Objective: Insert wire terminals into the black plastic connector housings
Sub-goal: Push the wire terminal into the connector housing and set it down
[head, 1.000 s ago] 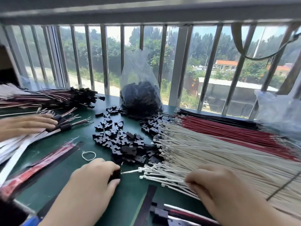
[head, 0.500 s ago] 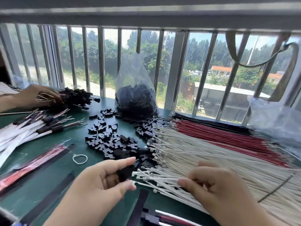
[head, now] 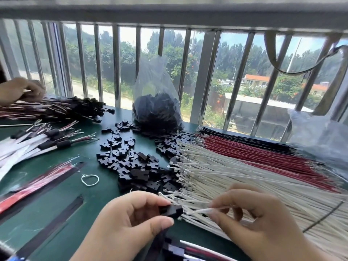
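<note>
Between the two hands, low over the green table [head: 56, 204], the left hand [head: 128, 223] pinches a black connector housing [head: 172, 211] between curled thumb and forefinger; just right of it, the right hand [head: 259, 223] pinches a white wire [head: 203, 210], its tip at the housing's face. Beyond the fingertips lie loose housings [head: 131, 162] and the white wire bundle [head: 244, 176]

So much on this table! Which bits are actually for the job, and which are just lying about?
For the job: housing in left hand; white wire in right hand; loose housings; white wires.

Lying about: string loop; bag; red wires.
</note>
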`<action>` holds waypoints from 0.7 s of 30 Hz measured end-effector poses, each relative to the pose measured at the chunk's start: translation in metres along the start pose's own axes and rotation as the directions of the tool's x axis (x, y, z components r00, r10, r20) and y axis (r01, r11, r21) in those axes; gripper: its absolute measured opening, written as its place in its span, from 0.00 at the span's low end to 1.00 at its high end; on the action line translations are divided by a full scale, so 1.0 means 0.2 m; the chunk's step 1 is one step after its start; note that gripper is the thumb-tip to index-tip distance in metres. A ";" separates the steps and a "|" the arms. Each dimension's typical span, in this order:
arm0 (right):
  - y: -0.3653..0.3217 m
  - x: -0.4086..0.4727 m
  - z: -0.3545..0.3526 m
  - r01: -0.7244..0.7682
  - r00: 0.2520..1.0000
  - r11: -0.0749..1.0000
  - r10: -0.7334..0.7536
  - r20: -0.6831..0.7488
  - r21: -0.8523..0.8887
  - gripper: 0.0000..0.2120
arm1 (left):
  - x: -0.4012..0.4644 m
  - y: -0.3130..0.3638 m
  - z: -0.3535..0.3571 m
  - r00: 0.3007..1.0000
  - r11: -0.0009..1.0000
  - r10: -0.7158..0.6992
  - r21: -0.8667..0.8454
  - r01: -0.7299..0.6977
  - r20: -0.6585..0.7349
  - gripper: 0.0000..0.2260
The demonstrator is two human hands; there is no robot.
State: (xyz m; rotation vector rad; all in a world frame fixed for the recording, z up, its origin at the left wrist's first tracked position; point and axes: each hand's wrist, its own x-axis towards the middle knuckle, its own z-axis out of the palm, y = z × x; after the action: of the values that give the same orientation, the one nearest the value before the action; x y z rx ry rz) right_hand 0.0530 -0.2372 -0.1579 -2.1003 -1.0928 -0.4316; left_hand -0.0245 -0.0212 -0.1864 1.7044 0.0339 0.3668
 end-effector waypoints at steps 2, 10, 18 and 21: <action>-0.01 0.00 0.00 0.001 1.000 1.000 -0.001 0.015 -0.018 0.10 | 0.00 0.02 0.01 1.000 1.000 0.015 0.000 -0.015 0.026 0.10; -0.02 0.01 0.04 0.011 0.996 0.997 -0.004 0.085 -0.081 0.06 | 0.00 0.02 0.05 0.994 0.985 0.105 0.135 -0.105 0.007 0.08; 0.01 0.01 0.07 -0.047 0.994 0.998 0.051 0.092 -0.043 0.09 | 0.00 0.00 0.05 0.996 0.992 0.062 0.117 -0.055 -0.057 0.15; 0.01 0.00 0.06 -0.042 0.996 0.999 0.044 0.079 -0.026 0.09 | 0.00 0.00 0.05 0.979 0.988 0.125 0.106 -0.108 -0.160 0.13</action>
State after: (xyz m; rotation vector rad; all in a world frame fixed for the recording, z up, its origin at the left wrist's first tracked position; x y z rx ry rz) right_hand 0.0539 -0.2283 -0.1668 -2.1740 -1.0901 -0.3446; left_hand -0.0228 -0.0303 -0.1875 1.7725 0.0750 0.6027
